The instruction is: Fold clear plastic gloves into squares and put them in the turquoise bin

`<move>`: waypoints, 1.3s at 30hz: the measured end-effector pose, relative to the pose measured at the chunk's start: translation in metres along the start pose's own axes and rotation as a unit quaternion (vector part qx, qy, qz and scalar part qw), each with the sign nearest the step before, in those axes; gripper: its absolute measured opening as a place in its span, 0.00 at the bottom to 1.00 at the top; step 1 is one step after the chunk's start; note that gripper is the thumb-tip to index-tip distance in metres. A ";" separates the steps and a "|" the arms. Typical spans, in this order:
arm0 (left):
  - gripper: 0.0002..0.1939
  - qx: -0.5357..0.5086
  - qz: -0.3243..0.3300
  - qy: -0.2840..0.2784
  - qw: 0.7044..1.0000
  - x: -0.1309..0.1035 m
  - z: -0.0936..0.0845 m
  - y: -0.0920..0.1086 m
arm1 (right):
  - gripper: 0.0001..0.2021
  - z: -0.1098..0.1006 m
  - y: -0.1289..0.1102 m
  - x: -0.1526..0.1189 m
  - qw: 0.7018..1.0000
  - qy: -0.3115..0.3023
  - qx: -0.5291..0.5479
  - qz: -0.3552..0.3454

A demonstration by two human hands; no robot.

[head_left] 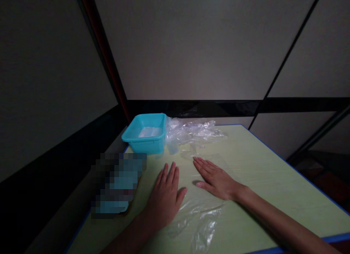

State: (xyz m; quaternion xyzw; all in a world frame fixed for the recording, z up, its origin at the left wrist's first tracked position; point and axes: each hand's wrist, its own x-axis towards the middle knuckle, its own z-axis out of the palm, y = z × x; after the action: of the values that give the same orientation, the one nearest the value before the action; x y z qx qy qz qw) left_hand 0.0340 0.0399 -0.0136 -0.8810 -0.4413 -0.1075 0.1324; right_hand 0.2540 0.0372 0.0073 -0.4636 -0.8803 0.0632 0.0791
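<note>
A clear plastic bag (201, 214) lies spread on the pale green table, its near end wrinkled. My left hand (166, 195) rests flat at the bag's left side, palm down, fingers stretched forward and thumb out to the right. On the bag's right side my right hand (214, 179) also lies flat, its fingers pointing up and to the left. Neither hand grips anything. Behind them, a heap of crumpled clear plastic (194, 132) sits beside a turquoise basin (147, 146), which has a whitish, see-through item (150, 132) inside.
A pixelated, light blue flat object (123, 184) lies along the left edge of the green table (259, 166), which has a blue rim. Wall panels stand behind the table and to its left.
</note>
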 end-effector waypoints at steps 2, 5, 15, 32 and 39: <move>0.30 0.001 0.000 -0.004 1.000 0.001 -0.001 0.000 | 0.35 -0.003 0.016 -0.011 1.000 -0.002 -0.011 0.028; 0.30 -0.002 -0.004 -0.011 1.000 0.001 -0.002 0.000 | 0.35 -0.005 0.036 -0.027 0.997 0.009 -0.022 0.076; 0.35 -0.116 -0.086 -0.044 0.989 0.006 -0.003 -0.006 | 0.34 -0.006 0.051 -0.038 0.989 0.048 0.048 0.132; 0.26 -0.084 0.078 -0.038 0.993 0.076 0.020 -0.004 | 0.35 0.003 -0.001 0.043 0.993 0.082 0.069 0.046; 0.27 -0.082 0.043 -0.051 0.994 0.071 0.017 0.000 | 0.35 0.007 0.000 0.041 0.996 0.068 0.040 0.049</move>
State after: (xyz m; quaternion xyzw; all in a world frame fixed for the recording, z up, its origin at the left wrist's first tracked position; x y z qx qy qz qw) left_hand 0.0770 0.0989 -0.0073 -0.9113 -0.3990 -0.0928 0.0416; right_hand 0.2295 0.0704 0.0043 -0.5056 -0.8460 0.0709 0.1537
